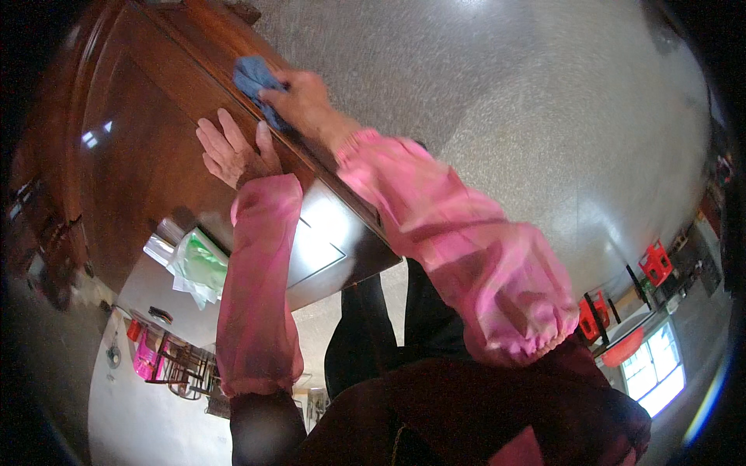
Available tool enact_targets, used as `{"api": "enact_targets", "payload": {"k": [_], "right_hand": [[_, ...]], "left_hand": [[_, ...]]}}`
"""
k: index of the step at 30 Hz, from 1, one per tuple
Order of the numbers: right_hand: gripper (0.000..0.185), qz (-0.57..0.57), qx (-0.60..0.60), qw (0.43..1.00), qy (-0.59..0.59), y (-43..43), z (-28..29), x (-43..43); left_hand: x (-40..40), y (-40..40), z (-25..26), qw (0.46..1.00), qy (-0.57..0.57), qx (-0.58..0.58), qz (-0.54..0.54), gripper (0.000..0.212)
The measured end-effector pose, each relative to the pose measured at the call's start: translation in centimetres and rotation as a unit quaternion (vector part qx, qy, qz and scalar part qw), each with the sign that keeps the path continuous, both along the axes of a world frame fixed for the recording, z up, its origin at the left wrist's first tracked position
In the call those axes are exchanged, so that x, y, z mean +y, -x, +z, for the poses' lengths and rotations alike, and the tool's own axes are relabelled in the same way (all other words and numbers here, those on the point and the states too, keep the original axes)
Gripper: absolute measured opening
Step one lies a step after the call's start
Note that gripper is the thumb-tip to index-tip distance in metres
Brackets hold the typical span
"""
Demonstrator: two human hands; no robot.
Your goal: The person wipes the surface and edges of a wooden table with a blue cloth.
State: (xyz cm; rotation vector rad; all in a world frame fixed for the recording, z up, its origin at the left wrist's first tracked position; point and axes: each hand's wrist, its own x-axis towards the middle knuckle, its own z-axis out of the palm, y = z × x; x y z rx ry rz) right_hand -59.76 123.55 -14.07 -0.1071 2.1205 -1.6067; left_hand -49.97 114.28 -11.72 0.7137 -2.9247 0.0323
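Note:
In my right hand (306,105) is a bunched blue cloth (254,77), pressed against the edge of a polished brown wooden table (157,145). Thumb and fingers pinch the cloth, and part of it hangs down along the side of the edge. My left hand (236,148) rests on the glossy wood close by, fingers spread, holding nothing. Pink sleeve covers (262,279) reach from my wrists over both forearms. On the same surface, left of my left forearm, lies a green and white plastic packet (201,262), partly hidden by the sleeve.
Speckled grey floor (495,87) stretches along the right of the table. Red plastic stools (655,263) and a red basin (622,348) stand far right, near a bright window (655,367). A pink plastic chair (147,356) appears at the lower left.

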Motion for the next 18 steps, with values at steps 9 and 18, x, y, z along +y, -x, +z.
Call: {"api": "enact_targets", "payload": {"k": [9,18], "right_hand": [[0.020,0.068,0.062,0.994,-0.061,-6.3,-6.1,3.6],[0.017,0.147,-0.233,0.948,-0.158,-22.3,-5.8,21.7]], "left_hand": [[-0.5,-0.7,0.2,0.997,0.011,0.045,-0.054,0.065],[-0.2,-0.7,1.2,0.996,0.009,0.062,-0.062,0.057]]}}
